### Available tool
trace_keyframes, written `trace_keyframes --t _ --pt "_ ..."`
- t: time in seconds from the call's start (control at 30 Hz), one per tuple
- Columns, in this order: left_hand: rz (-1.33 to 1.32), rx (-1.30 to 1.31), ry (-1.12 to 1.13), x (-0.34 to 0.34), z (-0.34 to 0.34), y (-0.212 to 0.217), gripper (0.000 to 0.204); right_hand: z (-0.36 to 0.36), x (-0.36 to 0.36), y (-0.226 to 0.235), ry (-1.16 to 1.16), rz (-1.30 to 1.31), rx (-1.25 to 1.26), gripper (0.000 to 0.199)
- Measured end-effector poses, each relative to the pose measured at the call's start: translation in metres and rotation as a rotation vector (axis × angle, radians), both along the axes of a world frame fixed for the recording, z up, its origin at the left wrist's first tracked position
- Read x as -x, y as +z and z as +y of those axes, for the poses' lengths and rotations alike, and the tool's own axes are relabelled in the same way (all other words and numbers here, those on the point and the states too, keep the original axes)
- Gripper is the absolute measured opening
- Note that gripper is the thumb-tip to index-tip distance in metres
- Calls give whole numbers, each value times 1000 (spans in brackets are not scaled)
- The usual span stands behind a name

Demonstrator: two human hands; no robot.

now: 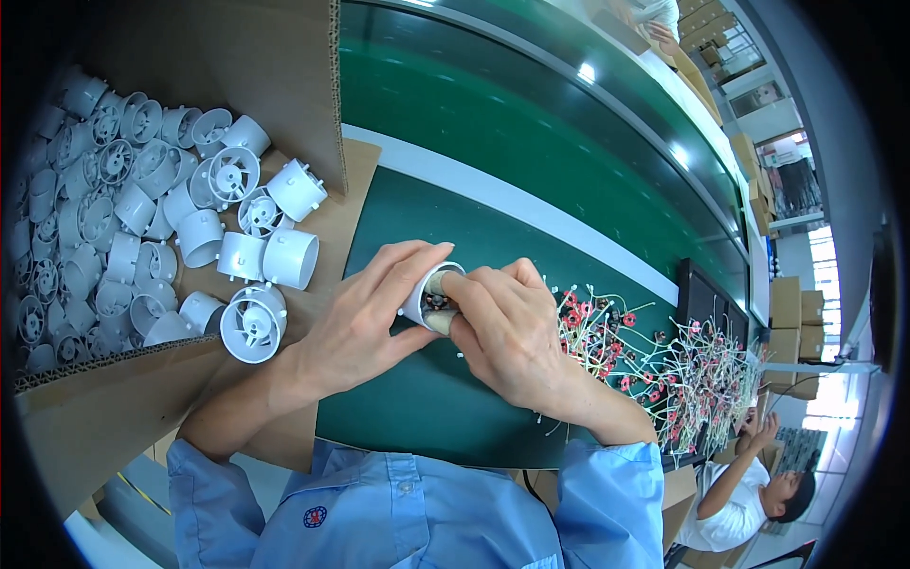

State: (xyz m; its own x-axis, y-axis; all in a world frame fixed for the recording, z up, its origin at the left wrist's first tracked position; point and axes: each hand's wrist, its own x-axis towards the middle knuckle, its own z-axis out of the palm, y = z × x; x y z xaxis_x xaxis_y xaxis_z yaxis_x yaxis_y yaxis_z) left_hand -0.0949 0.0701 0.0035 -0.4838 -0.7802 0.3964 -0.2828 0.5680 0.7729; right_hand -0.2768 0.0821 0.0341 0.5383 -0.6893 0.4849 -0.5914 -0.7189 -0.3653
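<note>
Two hands met over the green mat (417, 398). A white cylindrical fan housing (424, 292) was grasped by the left hand (365, 322), while a small motor part (438, 303) was pinched inside it by the right hand (507, 332).

Over a dark green work mat (427, 398), the left hand (355, 327) cups a small white plastic cylindrical housing (424, 292), fingers wrapped around its wall. The right hand (507, 332) presses its thumb into the housing's open end, where a small dark part with red shows. To the left, an open brown cardboard box (218, 66) holds many identical white housings (123, 218). To the right lies a tangled heap of pale wires with red rings (664, 365).
</note>
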Motion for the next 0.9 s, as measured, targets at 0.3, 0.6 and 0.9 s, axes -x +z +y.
trace_keyframes --t 0.3,0.6,0.9 --pt "18 77 43 1 -4 -7 65 -8 -2 1 -37 53 0 33" --pt "80 67 112 2 -4 -7 60 -14 -1 -12 -89 -131 -98 32" --pt "54 120 160 5 -8 -5 58 -18 -6 -22 -107 -282 -363 27"
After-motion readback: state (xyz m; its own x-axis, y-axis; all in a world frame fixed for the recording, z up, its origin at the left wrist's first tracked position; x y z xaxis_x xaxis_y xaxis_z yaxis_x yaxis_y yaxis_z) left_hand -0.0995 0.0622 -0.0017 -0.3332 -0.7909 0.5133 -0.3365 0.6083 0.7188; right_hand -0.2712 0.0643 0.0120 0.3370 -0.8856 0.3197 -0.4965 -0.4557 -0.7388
